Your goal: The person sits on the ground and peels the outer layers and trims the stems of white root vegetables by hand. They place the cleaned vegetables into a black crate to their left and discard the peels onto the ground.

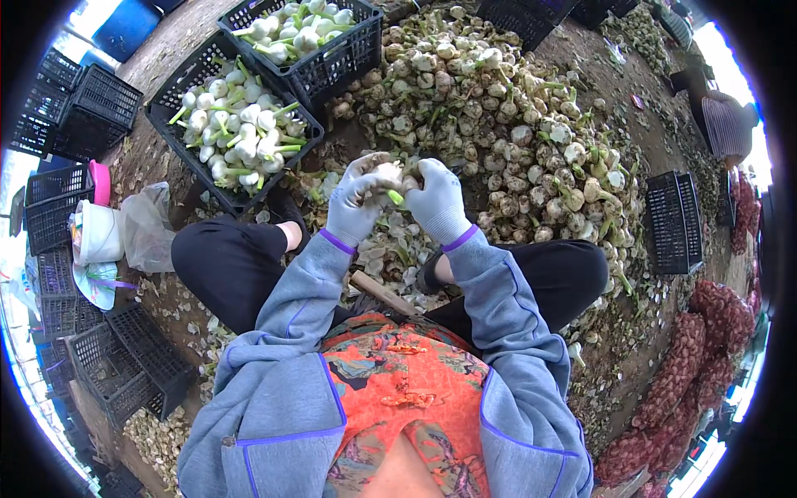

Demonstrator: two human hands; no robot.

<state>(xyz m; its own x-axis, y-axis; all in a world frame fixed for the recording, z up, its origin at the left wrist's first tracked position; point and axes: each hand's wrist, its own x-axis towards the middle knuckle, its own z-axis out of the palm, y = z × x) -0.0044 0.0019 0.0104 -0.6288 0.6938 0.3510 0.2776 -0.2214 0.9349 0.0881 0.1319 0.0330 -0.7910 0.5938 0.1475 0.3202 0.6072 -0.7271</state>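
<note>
Both my hands wear pale gloves with dirt-stained fingers and meet in front of my knees. My left hand (356,198) grips a garlic bulb (390,170), partly hidden by the fingers. A short green stem end (395,197) shows below it. My right hand (438,198) pinches at the bulb's right side; what exactly lies between its fingertips is hidden. Beneath the hands, garlic skins (392,243) litter the ground. A large heap of unpeeled, soil-marked garlic bulbs (473,118) spreads just beyond my right hand. Up and left of my hands, a black plastic crate (165,134) holds clean white garlic bulbs (240,124).
Another black crate (339,59) of white garlic adjoins the first. On the left stand stacked crates (103,103), a white bucket (99,233) and a plastic bag (148,224). Red mesh sacks (675,367) of garlic lie right, near black crates (674,223). A person (725,121) bends at upper right.
</note>
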